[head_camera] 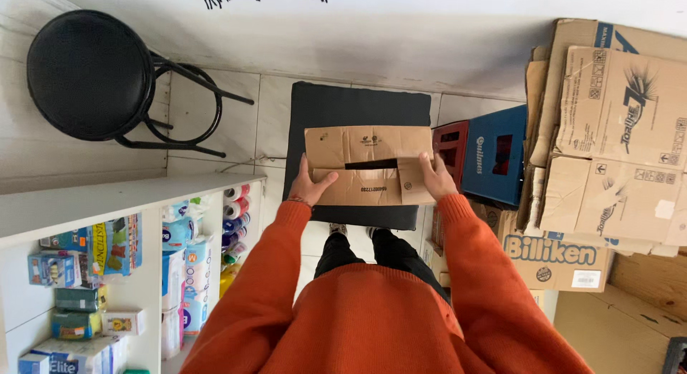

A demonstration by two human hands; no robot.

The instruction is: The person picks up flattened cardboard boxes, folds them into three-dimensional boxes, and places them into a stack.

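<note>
over the black cushioned seat (343,106) in front of the person, a flattened cardboard box (368,165) hangs in the air, held level at both short ends. the left hand (309,182) clamps the lower left corner, thumb lying across the top face and fingers closed underneath, out of sight. the right hand (436,175) grips the right edge, fingers curled over the flap and shut on it. both arms in orange sleeves reach forward, elbows bent and tucked near the body, wrists roughly level.

the centre flaps gape, showing a dark slit; with only the ends pinched, the loose panels could sag or fold open, and the sheet might slip from the left hand, where the hold is only at a corner. a swing to the right could knock the leaning stack of cardboard cartons (615,145) just beside the blue crate (497,154) and red crate (451,146). a black stool (89,74) stands well apart on the left, behind the white shelf (107,202) of packaged goods.
</note>
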